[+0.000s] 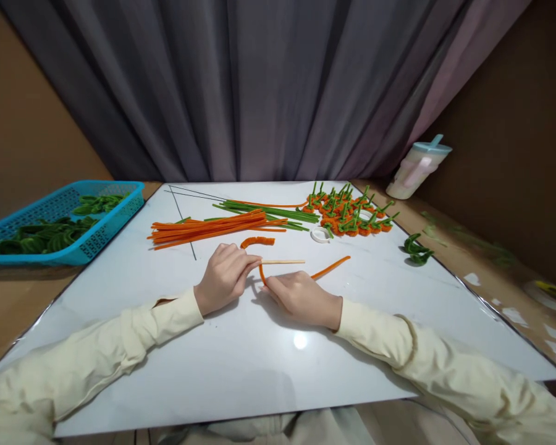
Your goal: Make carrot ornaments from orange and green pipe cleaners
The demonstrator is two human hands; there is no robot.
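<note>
My left hand (225, 278) pinches a thin wooden stick (285, 262) that points to the right. An orange pipe cleaner (331, 267) runs from the left fingertips down into my right hand (301, 298) and comes out beyond it to the right. My right hand is closed on this pipe cleaner, just above the white board. Whether the pipe cleaner is wound on the stick is hidden by the left fingers. A short curved orange piece (258, 241) lies just behind my hands.
Orange pipe cleaners (208, 228) and green ones (269, 210) lie in bundles behind. Orange pieces with green stems (352, 210) cluster at back right, near a white tape roll (320, 235). A blue basket (90, 238) holds green curls at left; a tumbler (419, 167) stands far right.
</note>
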